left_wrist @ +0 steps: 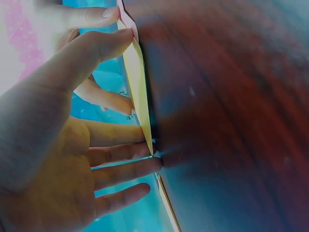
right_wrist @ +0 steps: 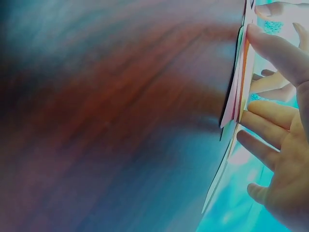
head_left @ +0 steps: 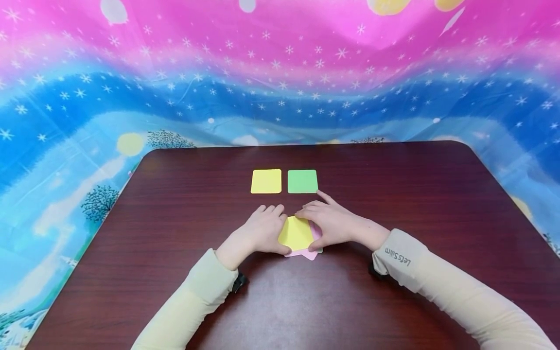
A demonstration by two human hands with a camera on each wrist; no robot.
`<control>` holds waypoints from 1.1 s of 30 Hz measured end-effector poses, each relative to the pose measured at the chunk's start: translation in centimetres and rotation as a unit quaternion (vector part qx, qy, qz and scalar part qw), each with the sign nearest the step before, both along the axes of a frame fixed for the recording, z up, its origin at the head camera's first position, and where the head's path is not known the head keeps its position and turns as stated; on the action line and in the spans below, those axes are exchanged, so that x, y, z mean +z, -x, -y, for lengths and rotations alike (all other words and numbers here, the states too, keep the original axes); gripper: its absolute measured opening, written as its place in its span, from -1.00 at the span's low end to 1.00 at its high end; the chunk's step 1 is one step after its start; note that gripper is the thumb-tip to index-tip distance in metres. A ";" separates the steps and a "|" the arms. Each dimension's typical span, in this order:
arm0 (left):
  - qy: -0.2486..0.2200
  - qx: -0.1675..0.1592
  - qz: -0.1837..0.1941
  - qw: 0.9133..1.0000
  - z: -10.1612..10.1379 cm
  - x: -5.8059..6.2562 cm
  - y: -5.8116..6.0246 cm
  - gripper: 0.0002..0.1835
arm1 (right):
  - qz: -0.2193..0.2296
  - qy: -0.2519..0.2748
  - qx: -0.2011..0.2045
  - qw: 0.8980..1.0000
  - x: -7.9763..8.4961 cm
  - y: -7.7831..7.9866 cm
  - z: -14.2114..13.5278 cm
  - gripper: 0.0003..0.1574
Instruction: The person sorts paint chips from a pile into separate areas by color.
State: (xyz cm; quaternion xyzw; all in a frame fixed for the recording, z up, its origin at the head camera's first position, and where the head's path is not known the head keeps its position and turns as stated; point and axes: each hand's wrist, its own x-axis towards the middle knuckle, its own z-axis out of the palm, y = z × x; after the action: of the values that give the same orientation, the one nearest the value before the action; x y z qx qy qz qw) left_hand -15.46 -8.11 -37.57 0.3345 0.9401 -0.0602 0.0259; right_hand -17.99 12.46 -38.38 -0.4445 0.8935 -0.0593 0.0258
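A yellow square card [head_left: 295,233] lies on top of a loose pile, with pink cards [head_left: 309,254] sticking out beneath it at odd angles. My left hand [head_left: 264,230] holds the yellow card by its left side, thumb at the near corner and fingers along the left edge. On the other side, my right hand [head_left: 332,221] grips it between a thumb at the near right corner and an index finger at the far edge. The right wrist view shows the pile's stacked edges [right_wrist: 236,92], including pink and orange layers. Fingers cover parts of the card's sides.
Farther back on the dark red-brown table [head_left: 175,194], a second yellow card [head_left: 266,181] and a green card [head_left: 302,181] lie flat, side by side with a narrow gap. A colourful cloth [head_left: 280,73] hangs behind the table.
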 end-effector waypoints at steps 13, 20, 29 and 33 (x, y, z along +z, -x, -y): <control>-0.009 0.001 0.018 1.000 0.4 0.1 0.3 -0.13 | -0.017 0.007 0.009 1.000 0.3 0.3 0.1 -0.10; -0.022 0.001 0.022 1.000 0.8 0.2 1.1 -0.11 | -0.036 0.003 0.006 0.999 0.6 0.9 0.3 -0.09; -0.041 0.011 0.038 0.998 1.6 0.7 2.4 -0.07 | -0.071 0.014 0.003 0.997 0.4 2.1 1.0 -0.08; -0.051 0.012 0.033 0.998 1.9 0.4 3.1 -0.08 | -0.074 0.019 -0.002 0.997 0.3 2.7 1.3 -0.06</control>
State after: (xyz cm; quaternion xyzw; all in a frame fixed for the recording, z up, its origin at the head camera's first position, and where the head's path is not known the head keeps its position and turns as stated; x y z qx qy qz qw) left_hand -18.58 -10.06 -37.20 0.3255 0.9447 -0.0004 0.0401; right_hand -20.69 11.12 -38.10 -0.4460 0.8927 -0.0431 -0.0489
